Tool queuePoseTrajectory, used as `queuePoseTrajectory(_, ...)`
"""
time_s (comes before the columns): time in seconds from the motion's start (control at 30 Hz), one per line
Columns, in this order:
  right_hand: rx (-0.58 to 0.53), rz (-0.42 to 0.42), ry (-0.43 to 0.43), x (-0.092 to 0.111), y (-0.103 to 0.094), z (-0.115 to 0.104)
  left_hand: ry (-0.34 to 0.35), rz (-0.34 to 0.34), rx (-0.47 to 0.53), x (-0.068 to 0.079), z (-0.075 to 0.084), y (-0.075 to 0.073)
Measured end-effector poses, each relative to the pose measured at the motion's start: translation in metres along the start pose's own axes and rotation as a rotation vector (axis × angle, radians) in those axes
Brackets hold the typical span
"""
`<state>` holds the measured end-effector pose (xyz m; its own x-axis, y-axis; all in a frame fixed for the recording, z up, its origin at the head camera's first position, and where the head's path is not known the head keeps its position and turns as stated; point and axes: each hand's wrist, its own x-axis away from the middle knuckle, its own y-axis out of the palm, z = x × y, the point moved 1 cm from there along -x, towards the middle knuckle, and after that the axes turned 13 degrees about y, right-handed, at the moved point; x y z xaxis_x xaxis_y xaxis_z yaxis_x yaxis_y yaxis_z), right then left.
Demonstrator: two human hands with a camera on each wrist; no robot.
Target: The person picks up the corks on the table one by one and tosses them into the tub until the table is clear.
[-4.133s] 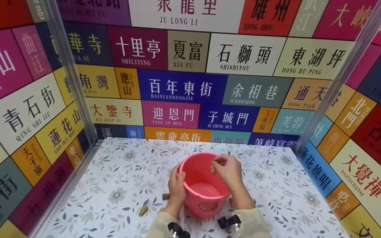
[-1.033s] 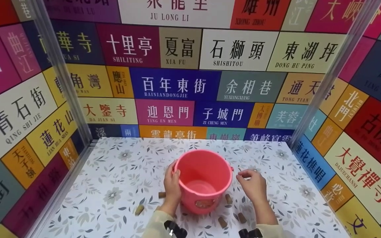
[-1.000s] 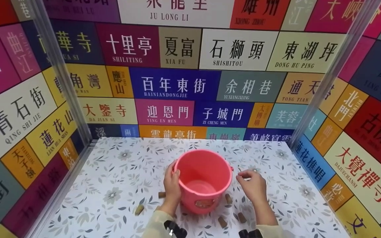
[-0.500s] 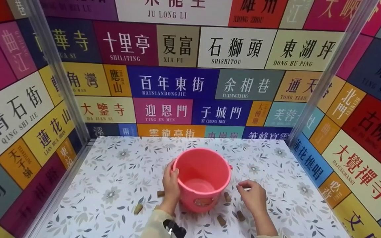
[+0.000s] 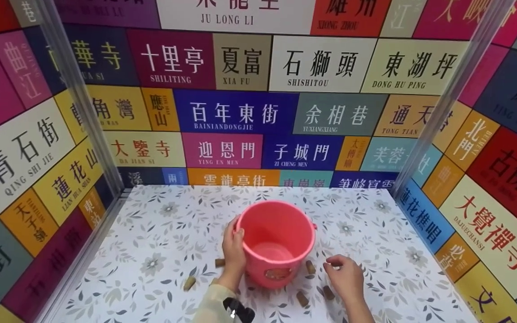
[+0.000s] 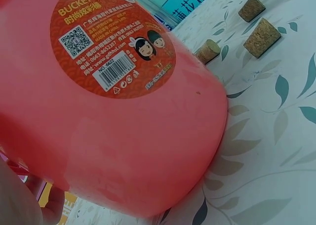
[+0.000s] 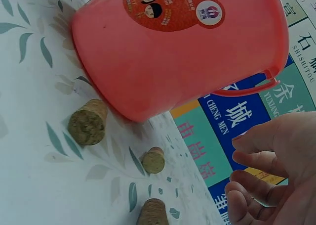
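Note:
A pink plastic bucket (image 5: 267,269) stands upright on the table, its mouth tilted toward the head view. My left hand (image 5: 234,251) grips its left side at the rim, the thumb showing on the near side. To the right of the bucket, my right hand (image 5: 344,276) hovers with loosely curled fingers and nothing between them. Below and left of that hand lie a cork (image 5: 310,267), a second cork (image 5: 302,299) and a third cork (image 5: 328,293). The right wrist view shows a tapered cork (image 7: 88,122) close to the bucket's base.
Left of the bucket lie a cork (image 5: 189,283) and another cork (image 5: 220,263), partly behind the left wrist. A leaf-patterned cloth covers the table (image 5: 151,233). Panels with printed signs (image 5: 236,112) enclose the back and both sides.
Some seconds ago my right hand was over the bucket's right rim. It has since left the rim to the right and come lower, nearer the corks. The left hand keeps its grip.

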<state>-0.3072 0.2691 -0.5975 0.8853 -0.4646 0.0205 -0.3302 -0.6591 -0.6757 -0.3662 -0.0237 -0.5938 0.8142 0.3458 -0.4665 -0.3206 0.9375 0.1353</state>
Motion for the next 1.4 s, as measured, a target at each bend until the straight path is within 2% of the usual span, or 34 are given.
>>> queuePoseTrajectory(0.33,0.034,-0.036,0.026,0.003,0.005,0.009,-0.001,-0.003,0.000,0.000,0.001,0.000)
queuePoseTrajectory(0.57,0.060,-0.066,0.090,0.004,0.010,0.016,0.013,-0.012,-0.014,0.001,0.001,-0.001)
queuePoseTrajectory(0.83,0.083,-0.101,0.128,0.005,0.017,0.027,-0.009,-0.005,-0.009,0.001,0.004,-0.001)
queuePoseTrajectory(1.2,0.134,-0.091,0.064,0.008,0.021,0.033,-0.007,-0.008,-0.030,-0.001,0.003,0.000)
queuePoseTrajectory(1.4,0.164,-0.132,0.078,0.009,0.023,0.032,-0.009,-0.008,-0.032,0.000,0.003,0.000)
